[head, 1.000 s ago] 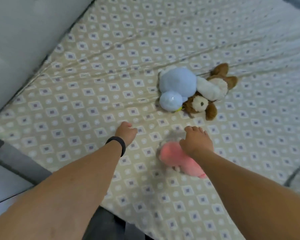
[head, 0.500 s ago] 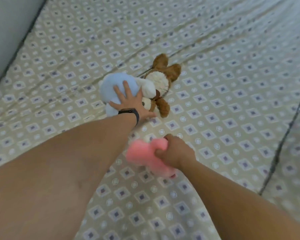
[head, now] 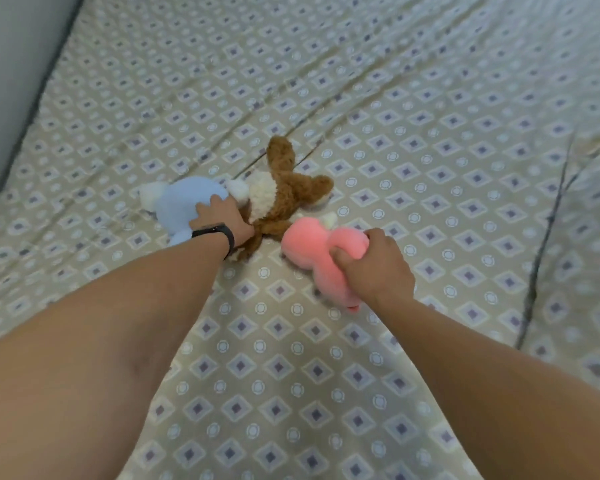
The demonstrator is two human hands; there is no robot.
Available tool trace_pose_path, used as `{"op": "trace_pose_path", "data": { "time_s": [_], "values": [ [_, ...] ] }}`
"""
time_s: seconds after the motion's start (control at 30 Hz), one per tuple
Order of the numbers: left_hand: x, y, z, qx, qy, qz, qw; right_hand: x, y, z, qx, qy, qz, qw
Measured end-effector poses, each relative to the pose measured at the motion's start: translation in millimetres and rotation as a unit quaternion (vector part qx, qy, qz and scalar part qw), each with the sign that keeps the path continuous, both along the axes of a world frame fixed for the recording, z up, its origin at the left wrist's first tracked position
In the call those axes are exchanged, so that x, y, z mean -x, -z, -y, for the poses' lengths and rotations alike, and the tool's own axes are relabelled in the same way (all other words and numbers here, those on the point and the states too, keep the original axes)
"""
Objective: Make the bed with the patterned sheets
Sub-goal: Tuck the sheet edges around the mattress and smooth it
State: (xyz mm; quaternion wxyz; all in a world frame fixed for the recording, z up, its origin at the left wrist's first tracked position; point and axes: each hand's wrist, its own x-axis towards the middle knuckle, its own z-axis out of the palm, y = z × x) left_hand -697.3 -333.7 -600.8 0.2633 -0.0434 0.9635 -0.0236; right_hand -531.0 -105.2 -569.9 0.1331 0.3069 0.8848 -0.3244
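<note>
A beige patterned sheet (head: pixel 413 140) with grey diamonds covers the bed, creased diagonally across its middle. Three plush toys lie on it near the centre. My left hand (head: pixel 222 218), with a black band at the wrist, is closed over the light blue plush toy (head: pixel 179 206) where it meets the brown plush toy (head: pixel 284 194). My right hand (head: pixel 374 268) grips the pink plush toy (head: pixel 312 244), which sits just right of the brown one.
A grey padded headboard or wall (head: pixel 11 64) runs along the left edge of the bed. A dark seam or fold line (head: pixel 548 237) crosses the sheet at the right.
My left hand moved from the bare sheet onto the blue and brown toys. My right hand closed on the pink toy and brought it up beside the brown toy.
</note>
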Motion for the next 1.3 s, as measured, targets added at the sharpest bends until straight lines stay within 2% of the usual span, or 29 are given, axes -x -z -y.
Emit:
{"op": "trace_pose_path", "data": {
  "time_s": [0.07, 0.13, 0.2, 0.3, 0.37, 0.43, 0.57, 0.67, 0.8, 0.83, 0.9, 0.97, 1.03, 1.13, 1.2, 1.3],
  "values": [
    [-19.7, 2.6, -8.8, -0.013, 0.038, -0.017, 0.999, -8.3, -2.4, -12.8, -0.013, 0.012, -0.009, 1.0],
    [-38.0, 3.5, -23.5, -0.083, 0.022, -0.038, 0.996, -17.6, -5.6, -29.0, -0.011, 0.087, -0.017, 0.996],
    [-55.2, -3.1, -43.7, -0.203, -0.068, -0.042, 0.976, -25.7, -12.8, -47.7, 0.022, 0.231, -0.035, 0.972],
    [-76.2, -16.8, -89.2, -0.349, -0.192, 0.008, 0.917, -27.9, -27.7, -90.4, 0.042, 0.396, -0.086, 0.913],
    [-88.2, -24.3, -128.9, -0.416, -0.229, 0.043, 0.879, -31.3, -37.5, -125.7, 0.032, 0.428, -0.106, 0.897],
    [-103.4, -32.6, -175.9, -0.466, -0.225, 0.076, 0.853, -40.3, -44.6, -155.5, 0.004, 0.433, -0.098, 0.896],
    [-153.4, -47.1, -270.9, -0.524, -0.125, 0.17, 0.825, -69.7, -47.4, -180.9, -0.047, 0.404, -0.099, 0.908],
    [-174.8, -47.7, -308.3, -0.531, -0.096, 0.2, 0.818, -90.0, -53.5, -192.7, -0.142, 0.33, -0.168, 0.918],
    [-173.1, -34.8, -295.2, -0.507, -0.034, 0.172, 0.844, -99.3, -57.4, -190.2, -0.275, 0.078, -0.207, 0.936],
    [-172.2, -32.0, -282.7, -0.511, -0.036, 0.156, 0.845, -94.7, -53.9, -180.5, -0.295, -0.002, -0.228, 0.928],
    [-169.8, -29.1, -245.9, -0.515, -0.064, 0.104, 0.849, -78.5, -41.7, -150.2, -0.334, -0.151, -0.281, 0.887],
    [-163.0, -23.3, -194.2, -0.483, -0.072, 0.046, 0.872, -55.0, -31.2, -111.9, -0.35, -0.226, -0.295, 0.86],
    [-150.2, -14.1, -136.6, -0.409, -0.026, 0.038, 0.911, -35.2, -27.0, -72.0, -0.329, -0.268, -0.245, 0.872],
    [-132.2, 0.0, -36.5, -0.218, 0.087, 0.1, 0.967, -18.3, -16.4, 6.7, -0.24, -0.333, -0.109, 0.905],
    [-138.9, 9.2, 24.7, -0.122, 0.135, 0.153, 0.971, -22.2, 0.0, 58.6, -0.158, -0.352, -0.022, 0.922],
    [-173.5, 26.3, 92.4, -0.076, 0.165, 0.195, 0.964, -50.4, 38.7, 120.7, -0.096, -0.393, 0.132, 0.905]
  ]
}}
